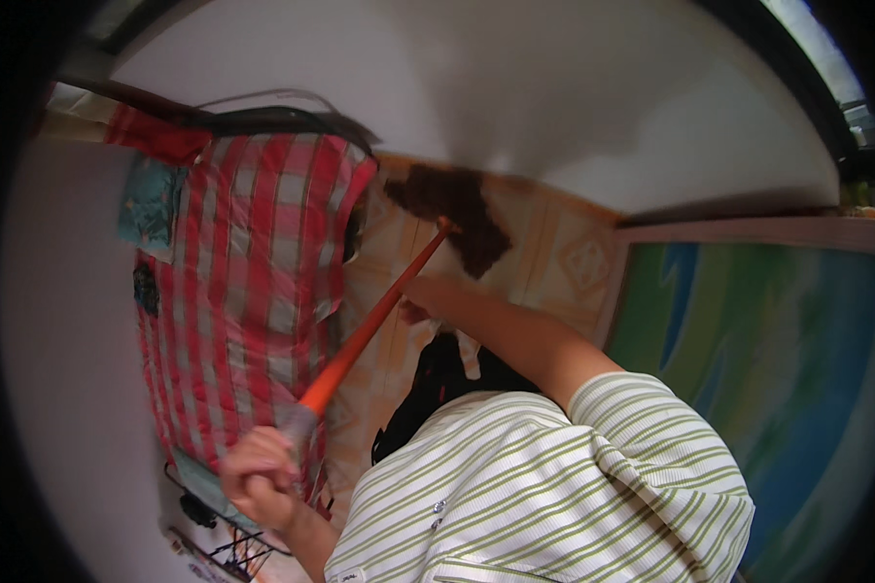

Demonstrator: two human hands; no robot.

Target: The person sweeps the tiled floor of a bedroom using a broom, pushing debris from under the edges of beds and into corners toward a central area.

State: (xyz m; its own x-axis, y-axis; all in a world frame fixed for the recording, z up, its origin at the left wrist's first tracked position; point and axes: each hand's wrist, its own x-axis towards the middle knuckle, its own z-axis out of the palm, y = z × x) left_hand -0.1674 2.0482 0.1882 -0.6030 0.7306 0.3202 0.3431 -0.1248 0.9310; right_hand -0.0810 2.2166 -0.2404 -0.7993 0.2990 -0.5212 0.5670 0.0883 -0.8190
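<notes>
My left hand (259, 474) is closed around the grey upper end of an orange pole (357, 346), at the lower left. Farther down the pole, my right hand (415, 297) grips it; part of that hand is blurred and its fingers curl beneath. From the left hand the pole slants up and away to a wide, dark brown, fringed head (474, 215), which lies on the patterned tile floor. Whether this tool is a mop or a broom cannot be told for certain.
Left of me is a bed with a red and white checked cover (262, 248) and a teal pillow (153, 200). A white wall (554, 95) rises beyond the brown head. At the right stands a low panel with a green and blue picture (765, 328). A wire-framed item (244, 550) is at the lower left.
</notes>
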